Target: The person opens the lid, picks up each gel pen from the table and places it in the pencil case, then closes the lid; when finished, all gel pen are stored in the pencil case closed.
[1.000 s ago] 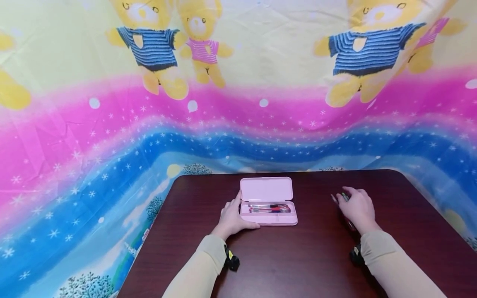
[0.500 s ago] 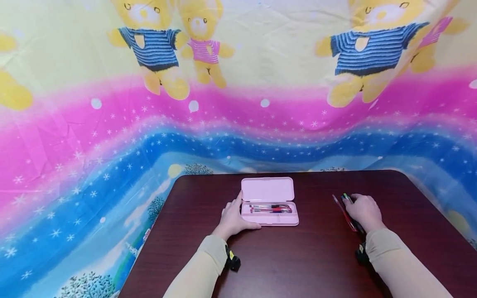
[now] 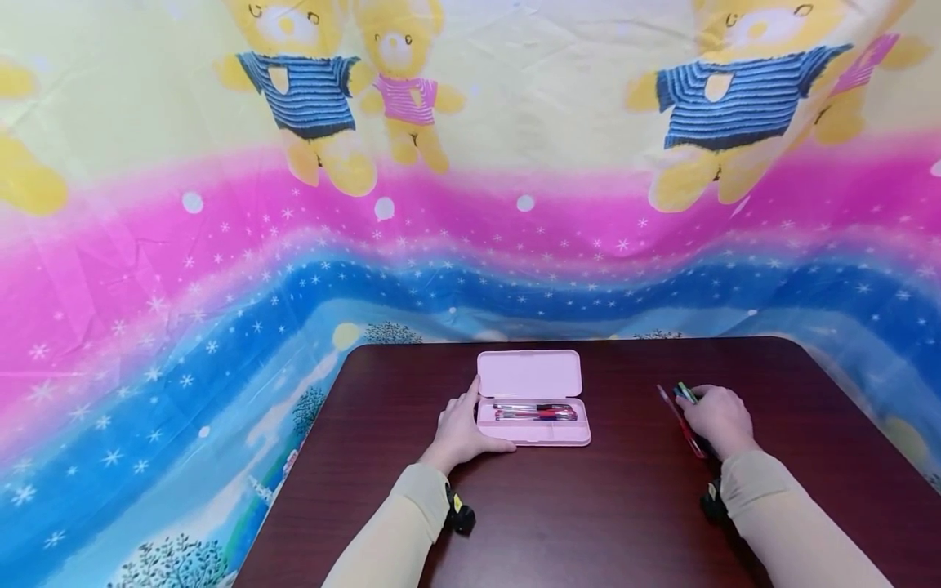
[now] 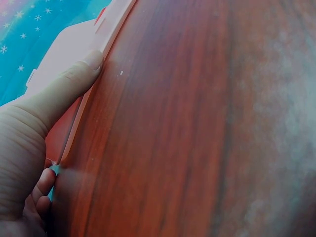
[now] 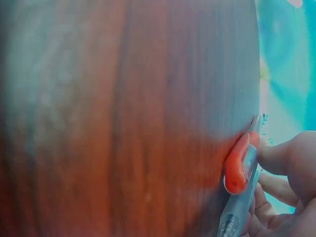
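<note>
A pink pencil case (image 3: 488, 437) lies on the table with its lid raised at the back, several pens (image 3: 537, 414) in its rear compartment. My left hand (image 3: 461, 431) holds the case by its left end, the thumb along the front edge and the fingers at the left side; the thumb shows on the rim in the left wrist view. On the right side of the table, my right hand (image 3: 720, 416) pinches a clear grey pen (image 5: 238, 210); a green-tipped end (image 3: 687, 392) shows by its fingertips. A red pen (image 3: 687, 431) lies just left of that hand, beside the grey one.
The dark brown wooden table (image 3: 588, 506) has rounded far corners. Close behind its far edge hangs a printed bear curtain (image 3: 515, 204). A small black wrist camera (image 3: 461, 518) sits at the left cuff, another camera (image 3: 711, 500) at the right cuff.
My right hand has shifted slightly right and toward me, so the red pen shows more fully beside it. The left hand and the pencil case keep their place.
</note>
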